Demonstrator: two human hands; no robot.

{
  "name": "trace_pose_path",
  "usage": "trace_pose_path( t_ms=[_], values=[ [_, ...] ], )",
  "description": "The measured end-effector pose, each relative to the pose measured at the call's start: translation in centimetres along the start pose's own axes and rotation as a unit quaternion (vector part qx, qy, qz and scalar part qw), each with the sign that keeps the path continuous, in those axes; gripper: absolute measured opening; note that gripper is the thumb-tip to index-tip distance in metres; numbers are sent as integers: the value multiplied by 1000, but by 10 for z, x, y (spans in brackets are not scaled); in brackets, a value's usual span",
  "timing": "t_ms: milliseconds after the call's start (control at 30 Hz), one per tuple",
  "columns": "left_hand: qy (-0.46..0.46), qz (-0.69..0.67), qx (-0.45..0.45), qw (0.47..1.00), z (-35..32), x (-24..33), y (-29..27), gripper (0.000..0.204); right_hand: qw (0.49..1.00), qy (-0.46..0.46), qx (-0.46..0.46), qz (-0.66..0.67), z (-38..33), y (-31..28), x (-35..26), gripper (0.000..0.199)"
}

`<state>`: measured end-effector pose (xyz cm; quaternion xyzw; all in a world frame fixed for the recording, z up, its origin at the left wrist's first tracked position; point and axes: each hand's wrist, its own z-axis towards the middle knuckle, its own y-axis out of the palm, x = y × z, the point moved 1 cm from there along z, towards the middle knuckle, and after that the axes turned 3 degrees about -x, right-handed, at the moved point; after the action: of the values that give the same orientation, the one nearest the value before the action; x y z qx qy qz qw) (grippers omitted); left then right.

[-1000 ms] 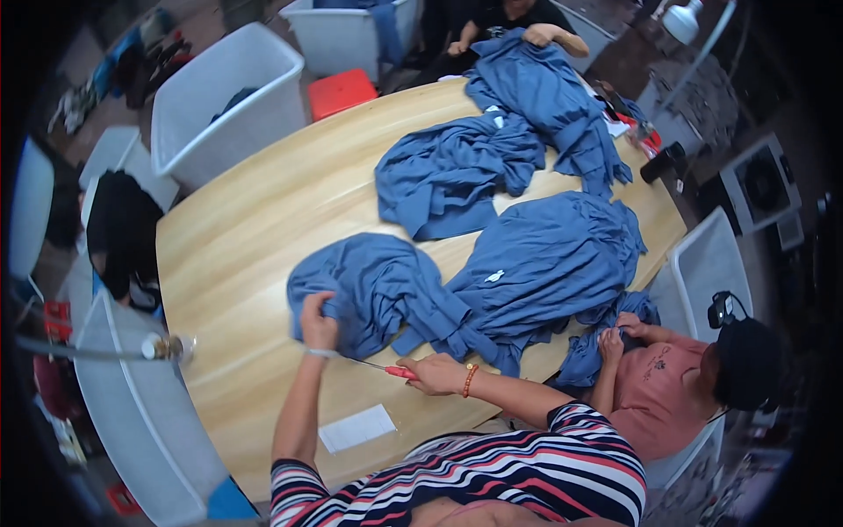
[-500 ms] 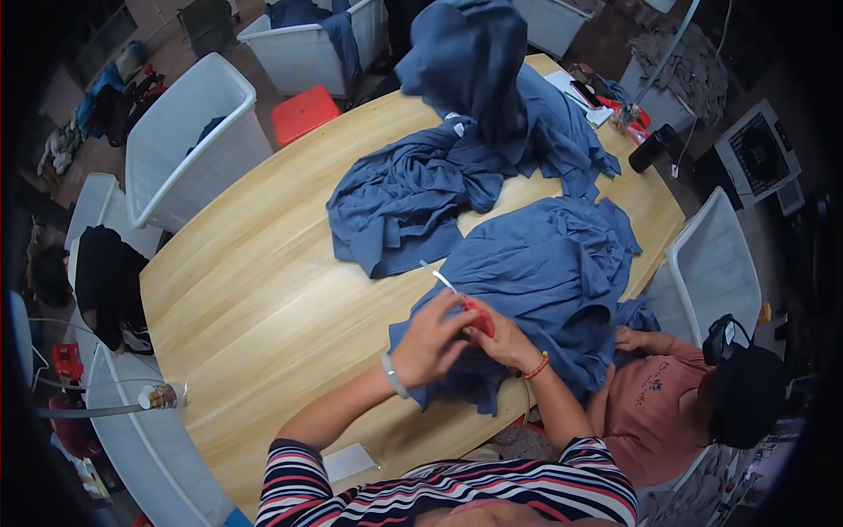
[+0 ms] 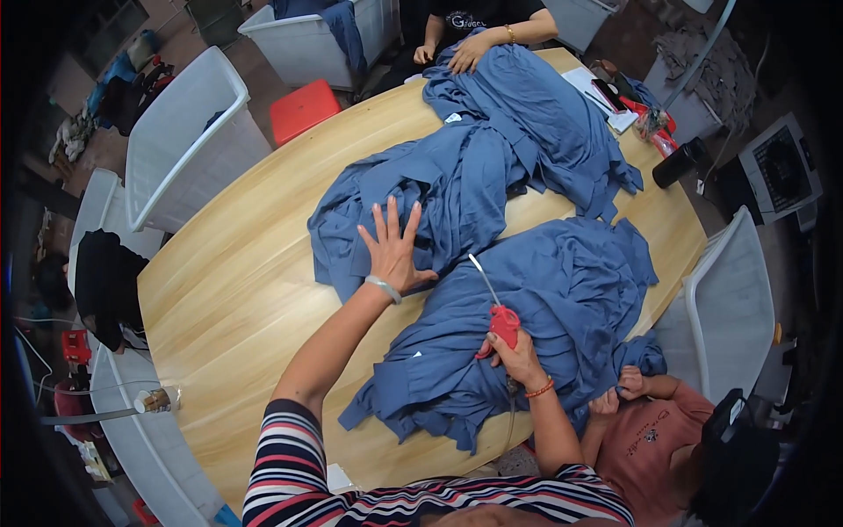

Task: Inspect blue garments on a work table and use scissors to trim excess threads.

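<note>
My left hand (image 3: 392,249) is stretched forward, fingers spread, palm down on a heap of blue garments (image 3: 457,176) in the middle of the oval wooden table (image 3: 237,299). My right hand (image 3: 514,356) grips a red-handled tool with a thin metal nozzle (image 3: 496,307) and a hose hanging below it, held over a nearer pile of blue garments (image 3: 562,299) that reaches the table's front edge. Both forearms come out of striped sleeves.
A person across the table rests a hand (image 3: 470,53) on the far garments. Another person in a pink top (image 3: 650,439) sits at my right, hands at the near pile. White bins (image 3: 176,140) and a red stool (image 3: 299,110) stand beyond the table; a dark bottle (image 3: 676,162) stands far right.
My left hand has left the near pile and now lies flat on the middle heap. My right hand holds the red tool lower, over the near pile. The view has shifted forward.
</note>
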<state>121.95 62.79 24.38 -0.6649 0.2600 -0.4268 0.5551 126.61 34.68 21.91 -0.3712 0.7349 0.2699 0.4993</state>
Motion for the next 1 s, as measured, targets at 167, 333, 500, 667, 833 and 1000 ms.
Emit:
trace_pose_path(
  t_ms=[167,333,500,667,833,1000],
  values=[
    [-113,7,-28,993,55,-61,61,104,1000,10,5,7,2,0,8,49],
    [-93,21,38,995,50,-94,53,74,999,33,14,3,11,-5,7,33],
    [-100,30,21,994,-34,-155,47,74,996,54,25,61,28,-36,27,25],
    [-94,24,38,995,-232,-244,46,77,994,45,82,50,43,-52,15,24],
    [-134,-7,-59,989,-407,-253,17,70,991,88,99,-13,54,-65,23,28],
    [-64,-28,-65,995,-525,-244,6,59,974,52,64,-213,34,-6,-20,24]
  ],
)
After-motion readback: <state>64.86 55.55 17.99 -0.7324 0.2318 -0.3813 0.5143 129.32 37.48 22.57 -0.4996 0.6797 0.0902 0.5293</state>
